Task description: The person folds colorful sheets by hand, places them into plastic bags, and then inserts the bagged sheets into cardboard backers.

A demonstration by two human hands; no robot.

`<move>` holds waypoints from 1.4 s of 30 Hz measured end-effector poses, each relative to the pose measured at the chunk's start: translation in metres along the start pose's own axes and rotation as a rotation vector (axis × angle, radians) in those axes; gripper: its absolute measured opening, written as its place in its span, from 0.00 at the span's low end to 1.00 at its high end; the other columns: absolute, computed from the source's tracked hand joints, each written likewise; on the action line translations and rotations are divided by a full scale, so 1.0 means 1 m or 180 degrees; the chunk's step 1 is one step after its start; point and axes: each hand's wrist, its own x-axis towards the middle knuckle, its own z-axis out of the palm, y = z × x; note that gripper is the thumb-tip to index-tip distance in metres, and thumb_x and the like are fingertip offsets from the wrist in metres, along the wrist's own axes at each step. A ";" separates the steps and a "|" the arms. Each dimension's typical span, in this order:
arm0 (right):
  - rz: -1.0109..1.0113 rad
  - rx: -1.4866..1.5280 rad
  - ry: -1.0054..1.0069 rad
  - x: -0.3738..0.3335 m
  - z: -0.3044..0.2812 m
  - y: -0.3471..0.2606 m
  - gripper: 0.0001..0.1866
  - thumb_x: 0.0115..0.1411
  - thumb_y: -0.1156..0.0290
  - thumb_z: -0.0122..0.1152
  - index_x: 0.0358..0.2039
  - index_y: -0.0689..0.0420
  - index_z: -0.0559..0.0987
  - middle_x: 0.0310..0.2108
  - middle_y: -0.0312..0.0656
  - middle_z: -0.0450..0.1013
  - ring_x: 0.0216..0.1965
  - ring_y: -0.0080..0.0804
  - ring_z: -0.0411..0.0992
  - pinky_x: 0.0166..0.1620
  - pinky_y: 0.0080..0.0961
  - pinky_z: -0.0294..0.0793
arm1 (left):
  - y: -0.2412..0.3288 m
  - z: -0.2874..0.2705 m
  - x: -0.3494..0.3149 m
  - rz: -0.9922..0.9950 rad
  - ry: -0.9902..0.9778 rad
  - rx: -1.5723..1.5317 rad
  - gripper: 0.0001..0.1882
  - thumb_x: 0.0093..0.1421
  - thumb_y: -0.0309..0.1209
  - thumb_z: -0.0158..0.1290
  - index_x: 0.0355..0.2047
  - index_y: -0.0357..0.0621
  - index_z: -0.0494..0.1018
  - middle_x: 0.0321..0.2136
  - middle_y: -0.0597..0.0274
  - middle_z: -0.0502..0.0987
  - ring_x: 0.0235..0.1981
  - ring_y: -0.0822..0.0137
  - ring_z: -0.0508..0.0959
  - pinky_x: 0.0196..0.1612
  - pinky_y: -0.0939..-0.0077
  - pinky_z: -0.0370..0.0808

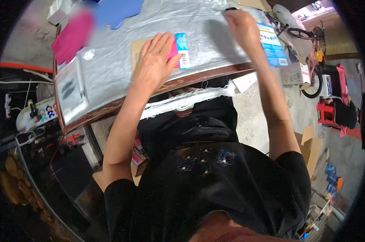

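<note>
My left hand (154,60) lies open and flat on a light, stiff, slippery card packet (178,50), best pinched at its edge, while my right hand (241,24) seems curled round something dark I can't make out.

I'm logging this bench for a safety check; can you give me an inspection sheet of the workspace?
Surface: table covered in silvery plastic sheet.
Job's things: cardboard card with pink and blue packet; blue packet by the far edge.
Clutter: pink cloth, blue cloth, clear packet.
Grippers: left hand flat on the card; right hand reaching to the far edge, grip unclear.
Cables: white cord at left.
Surroundings: bicycle, boxes, red stool.
</note>
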 end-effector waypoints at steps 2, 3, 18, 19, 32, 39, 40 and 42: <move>0.0320 -0.0429 0.0049 0.016 -0.016 0.052 0.10 0.54 0.72 0.64 0.38 0.56 0.85 0.38 0.49 0.80 0.41 0.48 0.78 0.46 0.40 0.76 | 0.000 0.002 0.001 0.0024 -0.0002 0.0052 0.32 0.68 0.49 0.51 0.62 0.36 0.69 0.63 0.49 0.70 0.67 0.52 0.65 0.70 0.55 0.58; 0.0533 -0.0521 0.0038 0.025 -0.023 0.066 0.12 0.48 0.74 0.67 0.36 0.58 0.85 0.39 0.54 0.80 0.42 0.50 0.78 0.48 0.40 0.77 | 0.000 0.002 0.000 -0.0006 -0.0017 0.0111 0.32 0.68 0.49 0.51 0.61 0.36 0.69 0.63 0.49 0.70 0.67 0.52 0.66 0.70 0.55 0.58; -0.0114 -0.0364 -0.1215 0.032 0.006 0.193 0.09 0.61 0.69 0.63 0.42 0.53 0.84 0.41 0.46 0.81 0.41 0.48 0.79 0.45 0.38 0.77 | 0.000 0.003 0.001 -0.0041 0.0014 0.0174 0.30 0.66 0.50 0.53 0.60 0.41 0.71 0.62 0.53 0.72 0.66 0.54 0.67 0.70 0.55 0.59; -0.0122 -0.0359 -0.1220 0.030 0.005 0.191 0.09 0.61 0.69 0.63 0.42 0.53 0.84 0.41 0.46 0.81 0.41 0.48 0.79 0.45 0.38 0.77 | 0.000 0.003 0.001 -0.0047 0.0022 0.0167 0.30 0.66 0.50 0.53 0.60 0.41 0.71 0.62 0.53 0.72 0.66 0.54 0.67 0.70 0.55 0.59; 0.0114 0.1973 -0.0945 -0.031 -0.034 -0.046 0.10 0.64 0.74 0.61 0.45 0.60 0.82 0.30 0.45 0.77 0.35 0.34 0.78 0.39 0.28 0.74 | -0.001 0.007 -0.002 -0.0141 0.0012 0.0088 0.31 0.65 0.51 0.54 0.61 0.42 0.70 0.62 0.54 0.71 0.67 0.54 0.66 0.70 0.54 0.59; -0.0073 0.1469 -0.0968 -0.035 -0.019 -0.059 0.08 0.62 0.75 0.62 0.41 0.60 0.84 0.29 0.48 0.75 0.29 0.45 0.74 0.35 0.33 0.72 | 0.000 0.005 0.001 -0.0060 0.0027 -0.0026 0.30 0.66 0.48 0.54 0.62 0.42 0.70 0.63 0.50 0.70 0.67 0.50 0.66 0.69 0.52 0.60; -0.0059 0.1481 -0.0943 -0.035 -0.017 -0.060 0.08 0.62 0.75 0.63 0.41 0.60 0.84 0.29 0.48 0.75 0.29 0.45 0.74 0.34 0.33 0.72 | 0.000 0.005 0.000 -0.0063 0.0027 -0.0025 0.30 0.66 0.48 0.54 0.62 0.42 0.70 0.63 0.50 0.70 0.67 0.50 0.66 0.69 0.52 0.60; -0.0044 0.1492 -0.0918 -0.033 -0.013 -0.064 0.08 0.62 0.75 0.63 0.41 0.60 0.84 0.28 0.48 0.75 0.28 0.45 0.74 0.34 0.33 0.72 | 0.000 0.004 0.000 -0.0072 0.0025 -0.0010 0.30 0.66 0.48 0.54 0.62 0.43 0.70 0.63 0.50 0.70 0.67 0.50 0.65 0.69 0.52 0.59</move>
